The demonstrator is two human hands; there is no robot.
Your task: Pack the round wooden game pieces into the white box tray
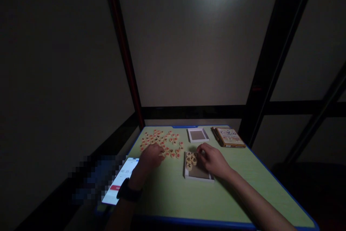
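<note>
Many round, pale Chinese chess pieces (173, 140) with red or dark characters lie scattered on the table's left half. Among their near edge is my left hand (151, 153), its fingers bent down and drawn together at the pieces; whatever is between the fingertips is hidden. A shallow white-walled box (199, 178) with a brown bottom sits in front of me. Several dark-marked pieces (189, 166) lie in its far left part. Over the box's right side is my right hand (212, 159), fingers curled in a pinch above the floor, their contents out of sight.
A second white shallow tray (198, 134) lies farther back. Right of it is a printed game box (229, 137). A lit phone (115, 191) showing a timer rests at the left edge, beside my left wrist. The light green table (173, 202) has a blue edge.
</note>
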